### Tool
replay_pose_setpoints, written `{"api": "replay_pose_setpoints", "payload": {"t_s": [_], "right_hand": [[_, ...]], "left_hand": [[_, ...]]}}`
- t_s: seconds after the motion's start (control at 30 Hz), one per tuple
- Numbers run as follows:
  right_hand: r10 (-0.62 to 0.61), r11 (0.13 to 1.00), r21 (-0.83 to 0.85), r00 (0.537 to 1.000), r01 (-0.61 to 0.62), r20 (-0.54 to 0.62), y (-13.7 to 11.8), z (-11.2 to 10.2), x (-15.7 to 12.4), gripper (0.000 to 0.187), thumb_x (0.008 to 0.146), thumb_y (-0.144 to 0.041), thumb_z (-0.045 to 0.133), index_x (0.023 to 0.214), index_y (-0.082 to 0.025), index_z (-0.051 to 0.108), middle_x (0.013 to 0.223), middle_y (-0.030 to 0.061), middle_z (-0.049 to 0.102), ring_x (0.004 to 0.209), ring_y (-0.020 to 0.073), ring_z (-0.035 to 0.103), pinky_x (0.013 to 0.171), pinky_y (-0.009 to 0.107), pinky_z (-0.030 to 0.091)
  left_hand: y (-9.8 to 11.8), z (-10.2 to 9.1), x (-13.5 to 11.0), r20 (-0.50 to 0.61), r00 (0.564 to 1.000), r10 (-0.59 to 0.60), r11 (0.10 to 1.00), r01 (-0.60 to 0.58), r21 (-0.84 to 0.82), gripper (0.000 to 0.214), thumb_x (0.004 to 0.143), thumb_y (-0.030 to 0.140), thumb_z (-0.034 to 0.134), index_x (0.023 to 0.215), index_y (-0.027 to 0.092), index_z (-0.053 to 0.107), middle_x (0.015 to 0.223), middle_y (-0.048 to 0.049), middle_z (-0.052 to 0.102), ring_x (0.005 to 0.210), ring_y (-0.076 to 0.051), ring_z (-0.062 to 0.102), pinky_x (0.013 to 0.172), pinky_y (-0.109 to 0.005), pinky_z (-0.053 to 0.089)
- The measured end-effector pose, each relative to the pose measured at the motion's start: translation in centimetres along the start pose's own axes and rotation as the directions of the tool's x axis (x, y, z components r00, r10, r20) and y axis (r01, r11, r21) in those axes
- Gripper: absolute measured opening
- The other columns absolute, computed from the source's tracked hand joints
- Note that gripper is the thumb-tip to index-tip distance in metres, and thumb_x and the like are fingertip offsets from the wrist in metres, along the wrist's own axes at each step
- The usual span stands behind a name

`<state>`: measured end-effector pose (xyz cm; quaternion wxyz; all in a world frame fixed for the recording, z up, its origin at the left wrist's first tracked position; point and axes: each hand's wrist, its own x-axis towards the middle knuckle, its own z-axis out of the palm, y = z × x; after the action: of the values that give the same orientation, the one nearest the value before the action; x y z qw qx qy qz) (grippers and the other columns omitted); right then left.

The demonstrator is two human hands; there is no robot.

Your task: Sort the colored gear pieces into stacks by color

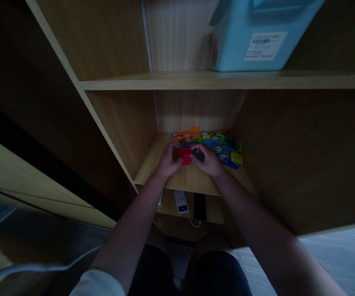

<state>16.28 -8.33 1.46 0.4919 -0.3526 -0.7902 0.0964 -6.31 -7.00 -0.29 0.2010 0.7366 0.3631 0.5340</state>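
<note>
Both my hands reach into a wooden shelf compartment (153, 164). My left hand (169, 160) and my right hand (208, 159) are closed from either side on a red plastic building piece (185, 155), which rests just above the shelf board. A dark blue piece seems to be under my right fingers. Behind the hands lies a pile of colourful plastic pieces (217, 146): orange, green, blue, grey and yellow.
A light blue storage box (257, 37) with a white label stands on the shelf above. On the lower shelf lies a white power bank (181, 202) with a cable, beside a dark flat object (199, 206). My knees are below, over the floor.
</note>
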Motion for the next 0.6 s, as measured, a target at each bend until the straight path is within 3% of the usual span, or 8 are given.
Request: {"api": "replay_pose_setpoints", "payload": {"t_s": [0.13, 0.23, 0.4, 0.47, 0.6], "right_hand": [[0.009, 1.000, -0.027, 1.000, -0.009, -0.025, 0.4, -0.1, 0.0, 0.021, 0.105, -0.043, 0.063, 0.119, -0.029, 0.064, 0.123, 0.0080, 0.073, 0.101, 0.0248, 0.068, 0.095, 0.045, 0.058], [0.027, 0.997, -0.068, 0.995, -0.033, -0.091, 1.1, -0.1, 0.1, 0.021, 0.108, -0.046, 0.057, 0.113, -0.028, 0.065, 0.111, 0.0077, 0.072, 0.097, 0.0251, 0.068, 0.091, 0.044, 0.058], [0.059, 0.982, -0.164, 0.979, -0.092, -0.197, 2.2, -0.2, 0.4, 0.032, 0.113, -0.049, 0.044, 0.104, -0.027, 0.065, 0.101, 0.0085, 0.070, 0.098, 0.0273, 0.067, 0.092, 0.045, 0.056], [0.073, 0.976, -0.181, 0.969, -0.118, -0.235, 2.5, -0.2, 0.5, 0.035, 0.114, -0.049, 0.040, 0.101, -0.027, 0.064, 0.098, 0.0090, 0.070, 0.098, 0.0282, 0.067, 0.092, 0.045, 0.055], [0.095, 0.967, -0.204, 0.958, -0.154, -0.272, 3.0, -0.2, 0.8, 0.040, 0.114, -0.048, 0.035, 0.096, -0.026, 0.063, 0.095, 0.0095, 0.069, 0.094, 0.0287, 0.065, 0.090, 0.045, 0.054]], "left_hand": [[0.1, -0.2, 0.0, -0.020, 1.000, 0.016, 1.000, -0.016, 0.022, 0.041, 0.093, 0.021, 0.066, 0.133, 0.025, 0.056, 0.133, -0.0117, 0.070, 0.130, -0.029, 0.066, 0.120, -0.055, 0.049], [-0.3, -0.3, 0.1, -0.112, 0.994, -0.017, 0.998, 0.024, 0.063, 0.023, 0.104, 0.031, 0.055, 0.125, 0.025, 0.062, 0.130, -0.0112, 0.072, 0.129, -0.028, 0.066, 0.118, -0.055, 0.050], [-2.7, -0.8, 2.0, -0.273, 0.961, -0.047, 0.976, 0.103, 0.194, 0.036, 0.111, 0.047, 0.042, 0.107, 0.025, 0.071, 0.110, -0.0119, 0.075, 0.112, -0.030, 0.071, 0.108, -0.055, 0.055], [-3.7, -1.1, 3.4, -0.255, 0.966, -0.047, 0.962, 0.112, 0.247, 0.041, 0.110, 0.049, 0.043, 0.098, 0.024, 0.073, 0.104, -0.0132, 0.075, 0.104, -0.030, 0.072, 0.103, -0.054, 0.056], [-5.2, -0.9, 6.8, -0.087, 0.996, -0.017, 0.954, 0.042, 0.298, 0.040, 0.108, 0.048, 0.047, 0.096, 0.025, 0.078, 0.105, -0.0141, 0.078, 0.106, -0.032, 0.073, 0.106, -0.056, 0.056]]}}
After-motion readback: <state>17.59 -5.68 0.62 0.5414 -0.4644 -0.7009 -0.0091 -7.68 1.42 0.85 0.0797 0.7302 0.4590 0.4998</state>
